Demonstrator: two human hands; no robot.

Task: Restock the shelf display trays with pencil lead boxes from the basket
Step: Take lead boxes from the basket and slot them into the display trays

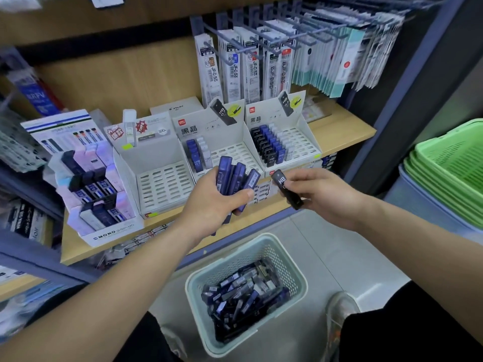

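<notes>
My left hand (214, 202) grips a fan of several blue pencil lead boxes (234, 176) in front of the shelf edge. My right hand (311, 192) pinches one black lead box (286, 190) marked HB, just right of the blue ones. Below, on the floor, a pale green basket (292, 265) holds a heap of blue and black lead boxes (243, 296). On the wooden shelf stand white display trays: the left tray (162, 184) has bare slots, the middle tray (235, 152) holds a few boxes, the right tray (300, 142) holds rows of black, blue and white boxes.
A Mono eraser display (94, 184) stands at the shelf's left. Pen refill packs (251, 66) hang on hooks above the trays. Stacked bright green baskets (449, 168) sit at the right. My shoe (339, 309) is beside the floor basket.
</notes>
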